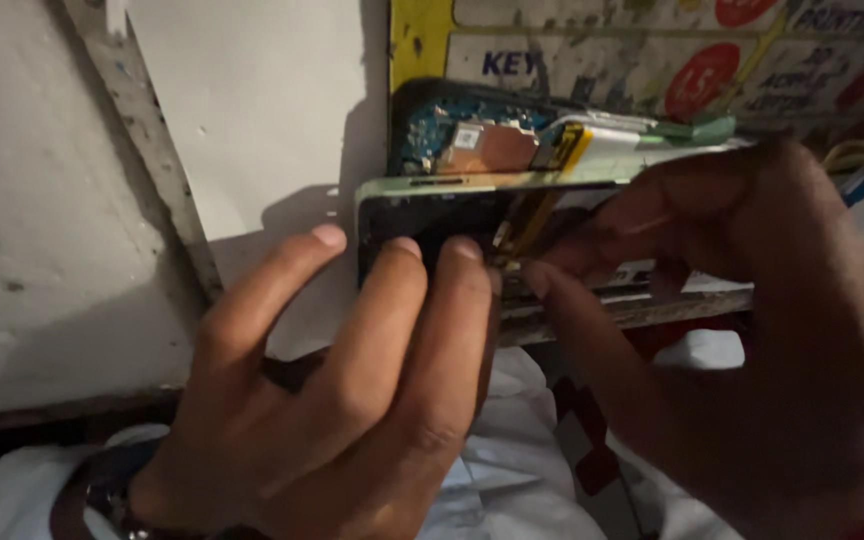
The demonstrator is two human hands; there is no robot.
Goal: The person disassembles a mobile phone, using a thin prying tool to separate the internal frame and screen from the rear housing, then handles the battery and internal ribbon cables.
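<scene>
- Head view: the left hand [352, 400] reaches up to a thin opened phone with a pale green metal edge [472, 185], held up on its side.
- Its fingers [397, 270] are spread a little, and the tips press on the dark front glass near the phone's left end.
- The right hand [752, 330] comes in from the right and wraps over the phone's right part.
- Its thumb and one finger are pressed together, pinching something small at the phone's lower edge. It is too small and dark to tell what.
- The blue circuit board with a copper square [467, 140] shows along the top of the phone.
- A white wall panel [252, 100] stands behind, and a yellow printed sign [422, 40] is at the top.
- White cloth [512, 470] lies below the hands.
- A dark wrist watch [107, 495] sits on the left wrist.
</scene>
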